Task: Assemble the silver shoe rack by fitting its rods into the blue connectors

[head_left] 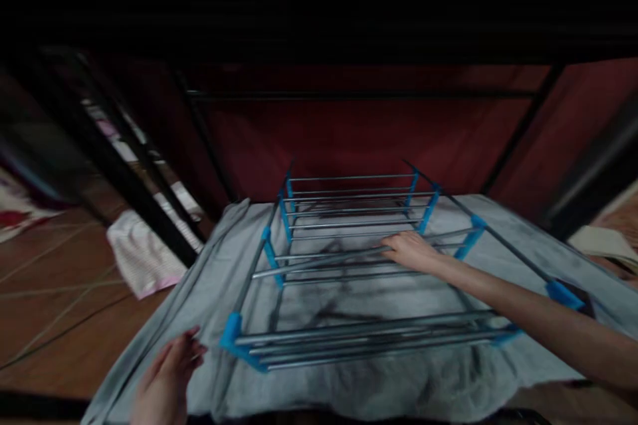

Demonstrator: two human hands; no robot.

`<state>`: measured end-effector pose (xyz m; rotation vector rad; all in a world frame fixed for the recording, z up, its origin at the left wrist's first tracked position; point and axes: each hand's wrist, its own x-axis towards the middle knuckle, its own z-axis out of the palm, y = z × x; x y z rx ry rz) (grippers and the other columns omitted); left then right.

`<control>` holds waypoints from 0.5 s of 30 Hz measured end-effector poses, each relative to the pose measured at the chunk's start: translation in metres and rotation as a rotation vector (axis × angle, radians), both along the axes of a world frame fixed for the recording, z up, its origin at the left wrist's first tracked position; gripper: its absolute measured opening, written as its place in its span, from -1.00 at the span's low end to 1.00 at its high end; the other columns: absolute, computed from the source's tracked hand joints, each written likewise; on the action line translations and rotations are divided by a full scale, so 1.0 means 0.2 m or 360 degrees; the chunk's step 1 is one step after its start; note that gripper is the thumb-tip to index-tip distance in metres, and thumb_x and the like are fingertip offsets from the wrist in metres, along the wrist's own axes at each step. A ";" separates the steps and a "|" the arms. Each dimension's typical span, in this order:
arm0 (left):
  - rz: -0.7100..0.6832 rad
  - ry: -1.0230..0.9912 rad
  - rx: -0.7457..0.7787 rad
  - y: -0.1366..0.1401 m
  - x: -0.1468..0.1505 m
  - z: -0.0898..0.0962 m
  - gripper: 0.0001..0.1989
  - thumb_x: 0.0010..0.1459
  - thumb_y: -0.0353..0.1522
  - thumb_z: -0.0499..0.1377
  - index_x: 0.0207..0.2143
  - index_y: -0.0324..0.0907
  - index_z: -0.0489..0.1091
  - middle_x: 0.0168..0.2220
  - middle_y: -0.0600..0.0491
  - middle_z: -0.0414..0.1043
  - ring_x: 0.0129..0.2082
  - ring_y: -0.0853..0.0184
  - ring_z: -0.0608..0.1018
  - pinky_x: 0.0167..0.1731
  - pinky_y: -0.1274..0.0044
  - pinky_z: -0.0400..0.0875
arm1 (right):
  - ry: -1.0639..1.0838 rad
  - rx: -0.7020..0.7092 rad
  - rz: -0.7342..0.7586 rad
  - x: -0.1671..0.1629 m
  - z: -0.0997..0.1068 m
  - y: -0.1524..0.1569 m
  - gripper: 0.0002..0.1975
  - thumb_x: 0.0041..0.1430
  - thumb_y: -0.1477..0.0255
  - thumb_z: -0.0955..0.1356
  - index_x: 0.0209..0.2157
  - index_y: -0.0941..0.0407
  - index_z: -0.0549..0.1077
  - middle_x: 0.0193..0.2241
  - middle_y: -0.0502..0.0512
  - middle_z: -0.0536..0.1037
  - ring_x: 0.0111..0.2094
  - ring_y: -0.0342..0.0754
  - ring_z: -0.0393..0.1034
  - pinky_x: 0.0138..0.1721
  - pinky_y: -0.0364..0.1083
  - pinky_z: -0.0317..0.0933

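Observation:
A rack (353, 332) of grey metal tubes joined by blue plastic connectors lies on its side on a grey cloth (209, 279). My right hand (411, 251) reaches over the near tubes, its fingers wrapped round a metal tube (319, 261) in the middle of the rack. That tube slants across the frame; its left end sticks out past the side rail, free of a connector. At the lower left, my left hand (172, 372) hovers over the cloth, apart from the rack's near corner connector (232, 331). Its fingers are loosely curled with gaps between them, somewhat blurred, and nothing shows in them.
Dark metal bars (119, 172) frame the surface at left, right and back. Behind the rack is a dark red wall (349, 133). A checked cloth with a pink edge (144, 252) lies on the brown tiled floor (60, 305). A black band hides the top.

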<state>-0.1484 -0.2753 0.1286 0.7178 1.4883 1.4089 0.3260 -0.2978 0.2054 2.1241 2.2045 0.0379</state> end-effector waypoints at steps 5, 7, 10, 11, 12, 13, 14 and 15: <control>-0.0141 0.0007 0.0210 0.16 0.01 0.14 -0.50 -0.24 -0.11 0.45 -0.30 -0.26 0.55 -0.41 -0.01 0.52 -0.35 0.28 0.51 -0.43 0.56 0.36 | -0.0014 -0.0003 0.0093 0.03 -0.05 0.02 -0.70 0.39 0.35 0.24 -0.11 0.08 0.60 -0.24 0.19 0.68 -0.17 0.10 0.60 -0.21 -0.07 0.29; -0.0267 0.0110 0.0307 0.24 0.07 0.22 -0.48 -0.19 -0.05 0.44 -0.28 -0.26 0.55 -0.36 -0.04 0.54 -0.31 0.26 0.54 -0.38 0.53 0.38 | -0.0009 0.0019 0.0072 0.03 -0.05 0.03 -0.69 0.41 0.36 0.22 -0.12 0.09 0.59 -0.26 0.19 0.67 -0.21 0.09 0.60 -0.23 -0.08 0.28; -0.0501 0.0256 0.0388 0.35 0.19 0.32 -0.44 -0.13 0.00 0.41 -0.23 -0.28 0.55 -0.27 -0.09 0.55 -0.25 0.20 0.56 -0.31 0.47 0.40 | -0.0036 0.0036 0.0040 0.03 -0.06 0.07 -0.66 0.44 0.33 0.19 -0.16 0.11 0.58 -0.29 0.20 0.67 -0.21 0.12 0.60 -0.25 -0.07 0.26; -0.0573 0.0290 0.0399 0.39 0.24 0.35 -0.44 -0.12 0.00 0.40 -0.22 -0.28 0.55 -0.26 -0.10 0.55 -0.23 0.18 0.56 -0.29 0.46 0.41 | -0.0052 0.0031 0.0039 0.04 -0.06 0.08 -0.65 0.45 0.32 0.18 -0.16 0.11 0.57 -0.28 0.22 0.67 -0.19 0.13 0.60 -0.25 -0.06 0.26; -0.0642 0.0319 0.0407 0.42 0.28 0.36 -0.45 -0.11 -0.02 0.40 -0.22 -0.27 0.55 -0.25 -0.10 0.55 -0.21 0.17 0.56 -0.27 0.44 0.41 | -0.0069 0.0022 0.0037 0.04 -0.06 0.10 -0.65 0.46 0.32 0.18 -0.16 0.12 0.56 -0.27 0.23 0.66 -0.18 0.15 0.60 -0.25 -0.06 0.26; -0.0715 0.0352 0.0416 0.46 0.33 0.38 -0.49 -0.08 -0.04 0.39 -0.22 -0.26 0.54 -0.24 -0.10 0.55 -0.20 0.16 0.56 -0.25 0.42 0.41 | -0.0087 0.0006 0.0032 0.04 -0.06 0.12 -0.65 0.46 0.31 0.18 -0.16 0.13 0.56 -0.26 0.24 0.66 -0.16 0.16 0.59 -0.25 -0.05 0.26; -0.0789 0.0389 0.0425 0.49 0.37 0.38 -0.53 -0.06 -0.07 0.39 -0.22 -0.23 0.54 -0.24 -0.09 0.55 -0.20 0.16 0.56 -0.24 0.41 0.42 | -0.0102 -0.0011 0.0023 0.04 -0.07 0.13 -0.65 0.46 0.30 0.18 -0.15 0.13 0.55 -0.25 0.25 0.66 -0.16 0.16 0.59 -0.24 -0.05 0.25; -0.0862 0.0428 0.0433 0.52 0.40 0.38 -0.58 -0.02 -0.09 0.37 -0.22 -0.20 0.54 -0.24 -0.07 0.55 -0.22 0.18 0.55 -0.24 0.40 0.42 | -0.0114 -0.0027 0.0010 0.04 -0.07 0.15 -0.65 0.46 0.29 0.18 -0.15 0.13 0.55 -0.25 0.25 0.66 -0.15 0.17 0.59 -0.24 -0.05 0.25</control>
